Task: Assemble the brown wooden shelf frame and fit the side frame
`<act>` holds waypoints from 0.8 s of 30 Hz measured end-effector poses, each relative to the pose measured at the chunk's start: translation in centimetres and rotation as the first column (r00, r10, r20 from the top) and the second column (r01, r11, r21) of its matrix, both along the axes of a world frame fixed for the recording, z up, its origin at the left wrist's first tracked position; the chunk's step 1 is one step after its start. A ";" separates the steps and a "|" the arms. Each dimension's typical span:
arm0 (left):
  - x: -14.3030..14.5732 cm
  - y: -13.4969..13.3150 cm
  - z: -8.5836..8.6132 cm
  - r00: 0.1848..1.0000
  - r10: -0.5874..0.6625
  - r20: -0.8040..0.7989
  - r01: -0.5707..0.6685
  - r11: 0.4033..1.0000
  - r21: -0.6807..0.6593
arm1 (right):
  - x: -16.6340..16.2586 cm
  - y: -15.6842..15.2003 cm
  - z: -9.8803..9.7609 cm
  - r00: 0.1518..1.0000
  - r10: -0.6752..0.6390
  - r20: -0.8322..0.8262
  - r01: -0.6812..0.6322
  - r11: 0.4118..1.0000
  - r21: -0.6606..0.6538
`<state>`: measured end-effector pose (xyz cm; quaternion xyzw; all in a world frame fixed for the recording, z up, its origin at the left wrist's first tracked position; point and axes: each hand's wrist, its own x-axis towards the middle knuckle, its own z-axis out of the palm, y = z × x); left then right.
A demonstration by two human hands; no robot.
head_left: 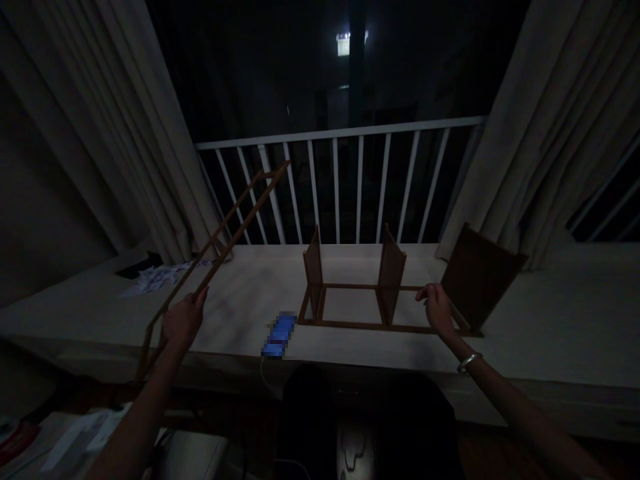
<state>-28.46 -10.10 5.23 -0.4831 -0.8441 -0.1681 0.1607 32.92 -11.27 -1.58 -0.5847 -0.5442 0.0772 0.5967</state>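
My left hand (184, 319) is closed round a long, narrow wooden frame (225, 235) and holds it up at a slant, its far end pointing toward the railing. My right hand (438, 309), fingers curled, rests on the right end of a partly built wooden rack (370, 293) that lies on the pale ledge (550, 313). Two upright wooden panels stand in that rack. A third dark wooden panel (477, 273) leans just right of my right hand. A metal bangle circles my right wrist.
A white railing (340, 180) runs behind the ledge, with darkness and one distant light beyond. Curtains hang at both sides. A blue phone-sized object (279, 335) with a cable lies near the ledge's front edge. Loose papers (155, 277) lie far left. A dark chair back is below.
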 end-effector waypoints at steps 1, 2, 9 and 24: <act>-0.4 0.1 -0.7 1.000 0.009 0.014 -0.008 1.000 -0.018 | 0.2 0.1 -1.5 1.000 0.003 -0.013 -0.003 0.999 -0.045; -0.7 0.1 -1.3 1.000 0.012 0.023 -0.011 0.999 -0.039 | 0.3 0.1 -2.9 1.000 0.010 -0.018 -0.011 0.996 -0.084; -2.1 0.3 -5.0 0.995 -0.097 -0.036 0.087 0.969 -0.231 | -0.4 0.3 -9.2 1.000 0.012 0.027 -0.003 0.954 -0.300; -1.3 3.6 -8.8 0.971 -0.235 -0.047 0.201 0.904 -0.379 | -2.6 -0.1 -12.6 0.978 -0.055 0.202 0.159 0.821 -0.548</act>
